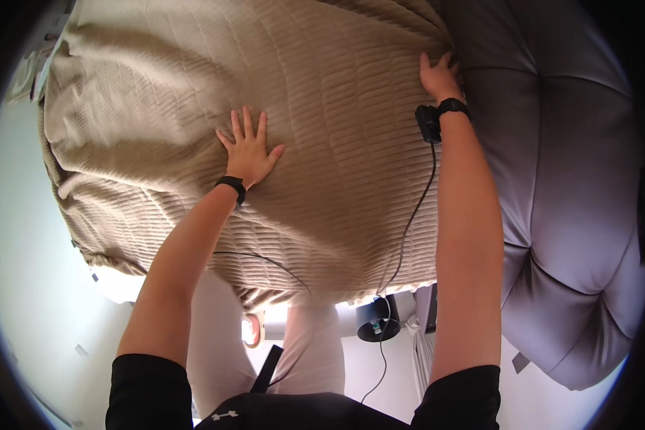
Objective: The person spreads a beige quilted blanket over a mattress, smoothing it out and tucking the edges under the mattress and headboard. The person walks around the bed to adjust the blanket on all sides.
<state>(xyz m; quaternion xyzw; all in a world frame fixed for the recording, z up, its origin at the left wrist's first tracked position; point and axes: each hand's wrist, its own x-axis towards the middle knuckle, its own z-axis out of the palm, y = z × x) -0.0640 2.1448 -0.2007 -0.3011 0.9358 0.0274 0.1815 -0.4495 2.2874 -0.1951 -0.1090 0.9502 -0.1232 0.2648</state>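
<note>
A beige ribbed blanket (344, 134) covers the bed before me, with folds and wrinkles at the left and a smoother stretch on the right. My left hand (249, 153) lies palm down on it near the middle, fingers spread, holding nothing. At the upper right, my right hand (442, 78) rests at the blanket's edge beside the padded headboard; some of its fingertips are hidden, so a grip on the fabric cannot be told. Both wrists wear black bands. A small black device (428, 123) with a cable sits by the right wrist.
The dark, tufted leather-like headboard (564, 161) borders the bed at the right. A black cable (408, 226) runs over the blanket towards me. Below the near edge are a black lamp-like cylinder (378, 320) and a pale curtain (423, 355). Papers (29, 75) show at the far left.
</note>
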